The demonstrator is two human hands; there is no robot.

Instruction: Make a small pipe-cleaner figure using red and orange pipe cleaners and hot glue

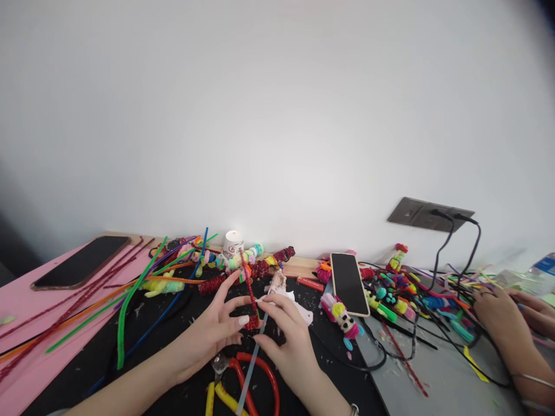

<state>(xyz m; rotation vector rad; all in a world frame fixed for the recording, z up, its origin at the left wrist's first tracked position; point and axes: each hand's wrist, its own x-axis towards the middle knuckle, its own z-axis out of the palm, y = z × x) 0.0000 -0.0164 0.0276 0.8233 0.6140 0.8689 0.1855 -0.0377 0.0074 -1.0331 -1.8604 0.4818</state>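
I see a dark phone [82, 263] lying on a pink sheet [21, 271], left of the left hand [212, 332]. A paper cup [233, 244] stands beyond it. Right of the right hand [292, 335] lies a pale-edged phone [349, 284]; farther right, I see black cables [479, 234] plugged into a socket plate [403, 211] on the wall [277, 115].

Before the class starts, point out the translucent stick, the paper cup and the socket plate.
Translucent stick [252, 366]: head view, middle of its length.
Paper cup [233, 247]: head view, its side wall.
Socket plate [425, 216]: head view, its grey face.
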